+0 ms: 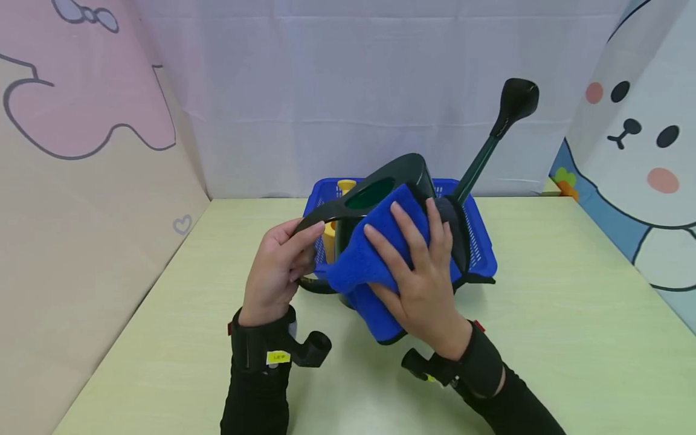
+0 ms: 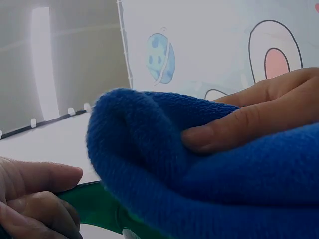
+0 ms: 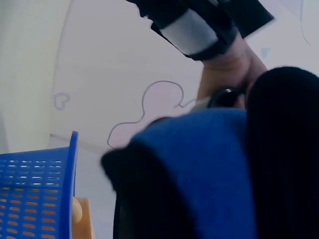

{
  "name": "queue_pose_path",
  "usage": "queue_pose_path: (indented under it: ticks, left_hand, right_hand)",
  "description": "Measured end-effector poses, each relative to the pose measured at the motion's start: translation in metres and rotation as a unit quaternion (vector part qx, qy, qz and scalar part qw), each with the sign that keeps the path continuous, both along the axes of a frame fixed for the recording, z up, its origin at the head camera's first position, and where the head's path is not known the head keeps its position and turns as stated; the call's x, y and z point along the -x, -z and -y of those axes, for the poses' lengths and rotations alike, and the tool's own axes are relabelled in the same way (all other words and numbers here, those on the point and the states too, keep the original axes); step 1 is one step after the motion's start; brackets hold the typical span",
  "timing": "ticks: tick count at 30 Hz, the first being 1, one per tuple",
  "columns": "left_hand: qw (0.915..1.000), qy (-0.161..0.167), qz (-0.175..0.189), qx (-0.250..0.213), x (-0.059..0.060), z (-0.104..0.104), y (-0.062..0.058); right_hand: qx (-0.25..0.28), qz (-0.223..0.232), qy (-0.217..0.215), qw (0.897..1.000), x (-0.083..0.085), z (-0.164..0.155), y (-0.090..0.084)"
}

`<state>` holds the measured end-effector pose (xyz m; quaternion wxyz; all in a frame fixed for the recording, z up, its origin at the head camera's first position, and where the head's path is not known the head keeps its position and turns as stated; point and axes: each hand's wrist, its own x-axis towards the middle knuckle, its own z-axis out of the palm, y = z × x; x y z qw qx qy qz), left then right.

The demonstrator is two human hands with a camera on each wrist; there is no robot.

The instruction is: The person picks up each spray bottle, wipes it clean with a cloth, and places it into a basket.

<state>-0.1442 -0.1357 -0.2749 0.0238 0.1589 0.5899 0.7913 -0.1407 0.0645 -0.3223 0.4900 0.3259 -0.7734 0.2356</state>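
Note:
A dark green watering can [image 1: 414, 170] stands tilted in the middle of the head view, its long spout [image 1: 480, 169] with a black head rising to the upper right. My left hand [image 1: 279, 266] grips the end of its curved black handle [image 1: 328, 211]. Over the can's near side lies a folded blue cloth [image 1: 353, 266] with a black edge. My right hand [image 1: 421, 281] holds that cloth against the can, fingers spread across it and thumb along its fold. In the left wrist view the cloth [image 2: 149, 164] hides most of the can. Much of the can's body is covered.
Behind the can, a blue perforated basket [image 1: 484, 244] sits on the light wooden table [image 1: 163, 338]. Yellow items [image 1: 346, 185] show inside it. A white curtain [image 1: 348, 90] hangs at the back, and printed cartoon panels stand at both sides.

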Motion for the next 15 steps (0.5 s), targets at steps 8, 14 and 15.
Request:
queue_pose_path:
  ticks: [8,14,15]
  left_hand:
    - [0.9998,0.011,-0.016,0.003,-0.002,0.004,-0.001]
    - [0.9996,0.016,-0.024,0.003,-0.003,0.007,-0.001]
    - [0.9996,0.016,-0.023,0.003,-0.003,0.007,-0.001]
  right_hand:
    - [0.141,0.090,-0.073,0.983,0.010,-0.017,-0.008]
    - [0.228,0.186,-0.106,0.950,0.014,-0.026,-0.012]
    - [0.235,0.195,-0.105,0.946,0.014,-0.026,-0.012]
